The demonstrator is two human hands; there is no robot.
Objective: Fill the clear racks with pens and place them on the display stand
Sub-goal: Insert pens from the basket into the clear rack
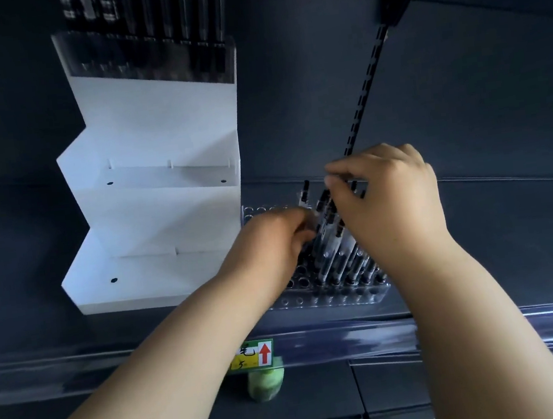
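Note:
A clear rack [330, 298] with rows of round holes lies on the dark shelf, right of the white stepped display stand [150, 203]. Several clear-barrelled pens with black caps [339, 257] stand in its right half; the holes at its left are bare. My left hand [271, 241] grips the lower part of a bunch of pens over the rack. My right hand [387, 193] pinches the black top of one of these pens between thumb and fingers. On the stand's top step sits another clear rack [147, 58] filled with black pens; its two lower steps hold nothing.
A slotted black upright [365, 92] runs up the back panel behind my right hand. A shelf overhangs at the top right. A green-and-yellow price tag with a red arrow [255, 353] hangs on the shelf's front edge, with a green bottle [265, 382] below it.

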